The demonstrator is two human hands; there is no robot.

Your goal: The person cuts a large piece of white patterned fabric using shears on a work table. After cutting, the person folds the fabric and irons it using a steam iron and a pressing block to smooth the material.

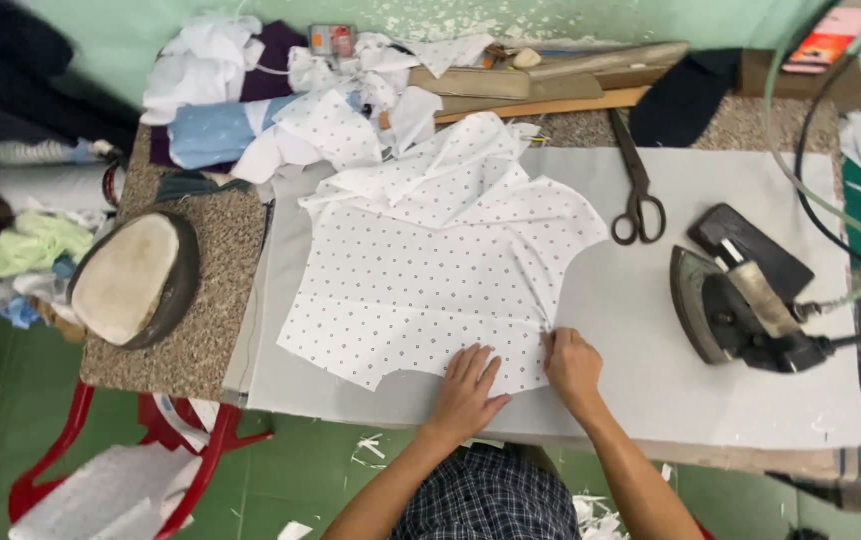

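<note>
A white cut piece of fabric with small dark dots [431, 270] lies flat on a grey padded work surface [651, 350]. My left hand [468, 388] rests flat on the fabric's near edge, fingers spread. My right hand [573, 365] pinches the fabric's near right corner between thumb and fingers. More pieces of the same dotted cloth [336, 125] are heaped behind it.
A heavy dark iron [741, 310] with hose and cord stands at the right on the pad. Black scissors [637, 190] lie behind it. An oval pressing pad [136, 278] sits at the left on the speckled counter. Fabric scraps pile along the back; a red plastic stool [181, 440] stands below.
</note>
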